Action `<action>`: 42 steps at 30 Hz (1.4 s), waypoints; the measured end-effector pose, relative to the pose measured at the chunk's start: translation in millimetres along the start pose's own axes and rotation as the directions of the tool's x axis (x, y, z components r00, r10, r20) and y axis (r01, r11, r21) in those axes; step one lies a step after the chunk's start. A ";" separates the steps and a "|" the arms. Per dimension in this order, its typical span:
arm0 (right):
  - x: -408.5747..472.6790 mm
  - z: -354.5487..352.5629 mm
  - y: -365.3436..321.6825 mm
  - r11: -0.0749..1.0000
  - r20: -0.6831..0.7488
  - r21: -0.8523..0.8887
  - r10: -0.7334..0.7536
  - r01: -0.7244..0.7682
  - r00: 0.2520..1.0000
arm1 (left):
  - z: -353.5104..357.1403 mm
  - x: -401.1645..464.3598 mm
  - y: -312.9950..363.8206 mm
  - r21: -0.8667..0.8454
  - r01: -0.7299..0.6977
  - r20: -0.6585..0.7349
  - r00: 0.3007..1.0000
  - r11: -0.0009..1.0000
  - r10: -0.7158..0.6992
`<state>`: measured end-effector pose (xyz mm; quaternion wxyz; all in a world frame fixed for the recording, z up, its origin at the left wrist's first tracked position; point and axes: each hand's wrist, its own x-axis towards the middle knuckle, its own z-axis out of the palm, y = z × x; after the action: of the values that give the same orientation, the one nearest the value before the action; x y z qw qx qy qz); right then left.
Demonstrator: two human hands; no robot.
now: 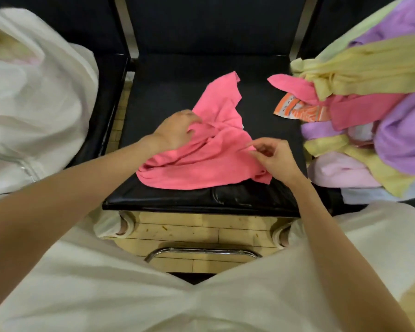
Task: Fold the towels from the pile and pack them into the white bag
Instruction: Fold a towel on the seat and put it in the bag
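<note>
Closest to me I see pale trousers over both knees and, between them, a strip of tiled floor (201, 230) with a chrome bar (203, 252) across it. Beyond that is a black padded seat (177, 75) that carries the work. A pink towel (209, 161) lies crumpled on it, spread from the near edge toward the middle. My left hand (175, 133) rests on the towel's left part, its fingers (192, 121) curled into a raised fold of the cloth and gripping it. My right hand (274, 158) sits at the towel's right edge, thumb and forefinger pinching a small bit of the fabric while the other fingers hang loosely bent.

Further off on the right, the pile of towels (379, 111) in yellow, purple, pink and pale green is heaped on the next seat, one pink corner and an orange patterned piece hanging over onto the black seat. On the left stands the white bag (36, 109), blurred, well apart from the pink towel.
</note>
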<state>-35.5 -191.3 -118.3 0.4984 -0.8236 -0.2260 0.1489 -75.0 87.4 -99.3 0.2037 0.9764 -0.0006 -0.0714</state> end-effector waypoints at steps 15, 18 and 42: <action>-2.0 -4.8 -4.2 0.999 -0.067 0.025 -0.040 0.042 0.997 | 27.9 71.2 26.1 -0.123 0.039 -0.074 0.996 0.992 -0.048; -1.2 -4.5 -5.7 0.999 -0.094 0.012 -0.029 0.030 0.995 | 18.7 77.5 40.3 -0.554 0.272 -0.057 0.930 0.787 -0.362; -11.5 2.7 -6.6 0.994 0.057 -0.094 0.062 -0.056 0.996 | 35.7 9.0 62.8 -0.207 0.056 0.101 0.994 0.977 -0.035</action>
<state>-48.0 -192.6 -113.5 0.4483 -0.8473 -0.2229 0.1773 -69.3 15.3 -107.9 0.3037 0.9446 0.0193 -0.1229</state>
